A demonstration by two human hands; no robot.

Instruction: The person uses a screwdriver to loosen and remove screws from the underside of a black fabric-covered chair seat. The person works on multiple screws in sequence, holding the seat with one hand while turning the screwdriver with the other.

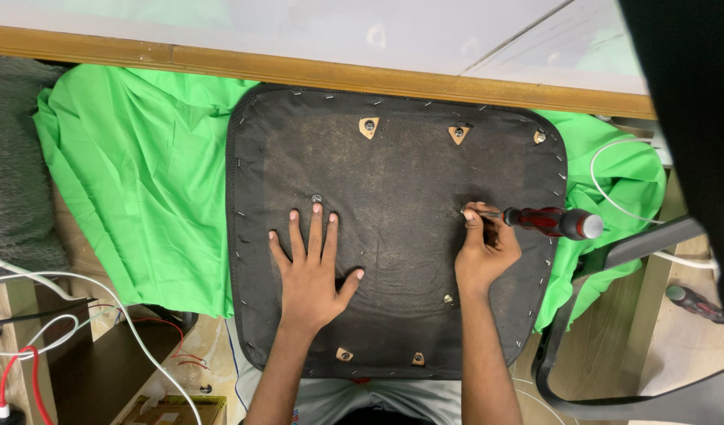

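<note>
We see the seat base (pixel 393 228) on the cloth (pixel 141 173); our left hand (pixel 315 264) lies left of our right hand (pixel 486 248), which holds the screwdriver (pixel 547 221).

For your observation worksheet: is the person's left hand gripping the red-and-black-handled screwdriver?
No: the left hand lies flat, fingers spread, on the black fabric seat underside, while the right hand holds the red-and-black-handled screwdriver.

The right hand (pixel 484 252) covers the screwdriver's (pixel 547 221) tip, so where it meets the seat base (pixel 393 181) is hidden. The seat base blocks much of the green cloth (pixel 141 173) beneath it. Both forearms run off the bottom edge. A black shape fills the top right corner, cut by the frame, too dark to identify. The second screwdriver (pixel 696 303) at right is partly hidden behind it. Wires (pixel 55 330) leave at lower left.
</note>
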